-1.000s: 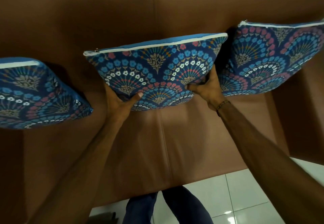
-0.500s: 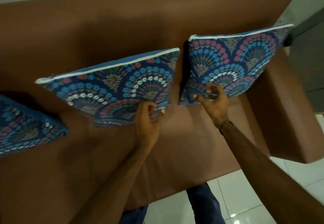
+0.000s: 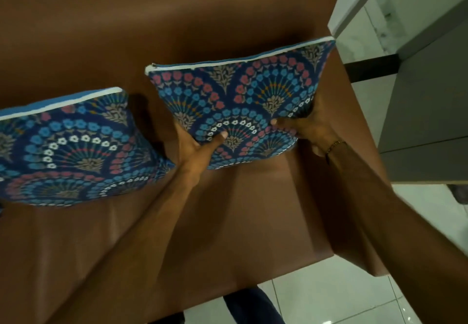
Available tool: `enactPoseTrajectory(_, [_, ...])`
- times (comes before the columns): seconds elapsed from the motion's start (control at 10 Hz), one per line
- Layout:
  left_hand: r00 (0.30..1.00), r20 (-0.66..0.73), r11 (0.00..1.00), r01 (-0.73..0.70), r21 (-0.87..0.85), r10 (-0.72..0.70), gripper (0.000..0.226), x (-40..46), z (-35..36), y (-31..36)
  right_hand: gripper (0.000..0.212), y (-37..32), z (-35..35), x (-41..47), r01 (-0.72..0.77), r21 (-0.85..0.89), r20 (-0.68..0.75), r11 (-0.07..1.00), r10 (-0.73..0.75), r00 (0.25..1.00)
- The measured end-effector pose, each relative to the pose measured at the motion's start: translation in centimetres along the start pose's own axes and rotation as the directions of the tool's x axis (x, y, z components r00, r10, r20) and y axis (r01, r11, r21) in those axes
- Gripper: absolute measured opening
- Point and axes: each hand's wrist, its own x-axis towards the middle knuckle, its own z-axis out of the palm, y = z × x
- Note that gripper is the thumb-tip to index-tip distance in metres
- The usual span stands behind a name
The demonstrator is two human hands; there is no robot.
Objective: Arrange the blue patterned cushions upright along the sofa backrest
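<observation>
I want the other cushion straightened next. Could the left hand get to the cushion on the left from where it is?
Probably yes. The left hand grips the right cushion at its lower left corner, just beside the left cushion. Only bare sofa seat lies between them, but it must let go first.

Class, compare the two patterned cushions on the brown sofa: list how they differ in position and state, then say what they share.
1. The right cushion is gripped by the left hand and right hand; the left cushion is untouched.
2. The right cushion sits by the armrest; the left cushion is cut off by the picture's edge.
Both share the blue fan pattern, white top edge and lean on the backrest.
</observation>
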Motion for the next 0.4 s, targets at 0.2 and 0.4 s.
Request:
enactPoseTrajectory(0.2, [0.999,0.029,0.999,-0.015,0.039,0.014,0.102,0.5,1.2,-0.6,0.108,2.6,-0.6,0.8,0.009,0.066,-0.041,0.998,-0.006,0.999])
enactPoseTrajectory(0.4, [0.996,-0.024,0.983,-0.077,0.167,0.082,0.123,-1.1,-2.5,1.0,0.115,1.5,0.9,-1.6,0.075,0.009,-0.124,0.997,-0.073,0.99])
